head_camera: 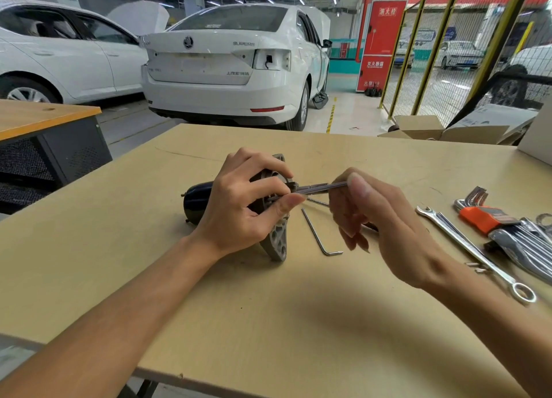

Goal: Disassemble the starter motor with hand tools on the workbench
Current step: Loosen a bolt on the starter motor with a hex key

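The starter motor [195, 202] lies on its side in the middle of the workbench [268, 323], black body to the left, grey flanged end plate [279, 241] to the right. My left hand [242, 206] wraps over the flange and grips it, thumb and forefinger pinching at the plate's face. My right hand [385, 221] holds the outer end of a long thin metal bolt [321, 187] that sticks out of the flange to the right. A bent hex key [318, 236] lies on the bench just below the bolt.
To the right lie a combination wrench [475, 253], an orange-holdered hex key set [481, 215], more wrenches in a pouch [525, 245] and small loose pins [478, 267]. Cardboard boxes [442, 130] stand at the back right. White cars are parked beyond the bench.
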